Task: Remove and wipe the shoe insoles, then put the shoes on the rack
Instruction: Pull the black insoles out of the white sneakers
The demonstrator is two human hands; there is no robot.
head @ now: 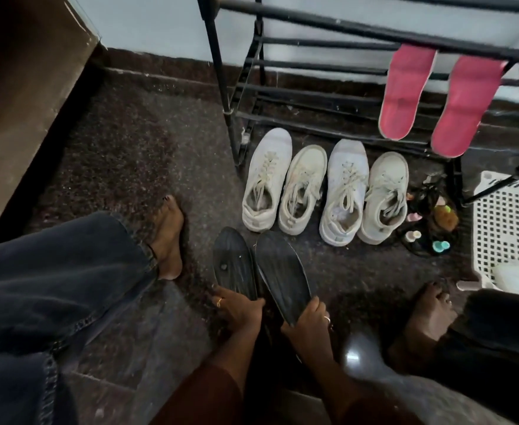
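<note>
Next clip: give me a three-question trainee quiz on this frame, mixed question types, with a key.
1. True or false: the two pink insoles lie flat on the floor.
2. How many white shoes stand in the row in front of the shoe rack?
3. Multiple choice: what does the left hand hold? A) a white shoe B) a dark insole C) the white basket

Key
1. False: they hang tilted from a rack bar.
2. Four, side by side, all on the floor, none on the rack.
3. B: the left dark insole; the right hand grips the right dark insole. The white basket sits untouched at right.
</note>
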